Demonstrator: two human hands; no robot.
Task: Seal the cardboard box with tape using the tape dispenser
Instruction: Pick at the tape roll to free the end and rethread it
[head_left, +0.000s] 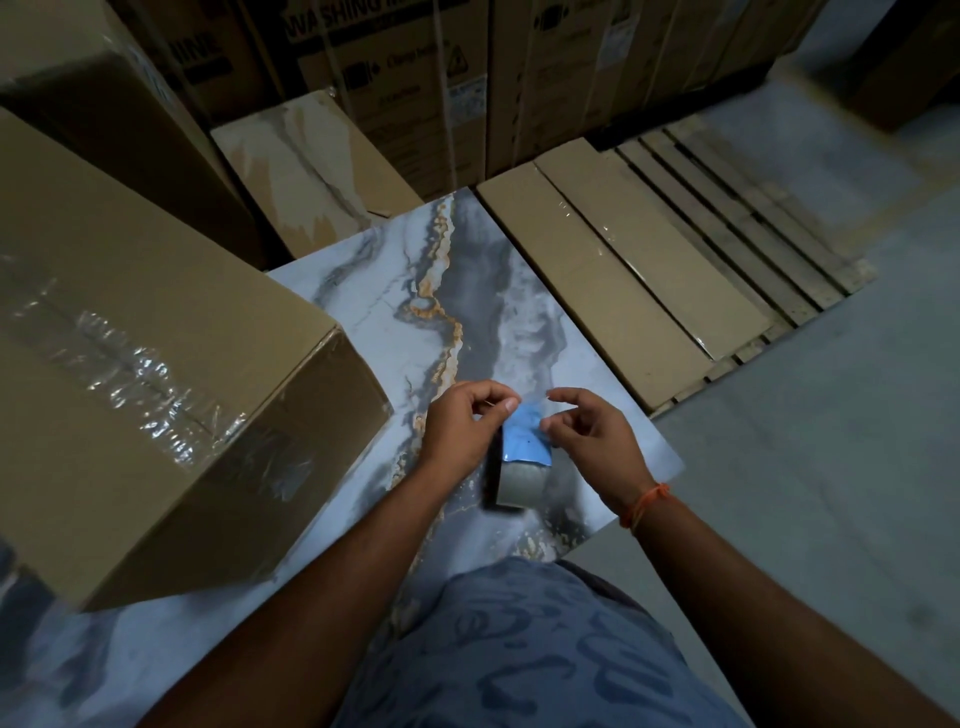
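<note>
A large brown cardboard box (156, 374) stands at the left on a marble-patterned slab (467, 312), its top seam covered with wrinkled clear tape. Below centre, a blue tape dispenser (522, 441) with a roll of clear tape (519, 486) hangs between my hands, above the slab. My left hand (462, 426) pinches the dispenser's top left edge. My right hand (587, 431) has thumb and forefinger apart at the clear tape end beside the blue plate; whether it touches the tape is unclear.
Flat cardboard packs (623, 291) lie on a wooden pallet (753, 223) at the right. Tall printed cartons (415, 78) line the back, with another box (104, 104) at the far left. Grey concrete floor (831, 441) lies at the right.
</note>
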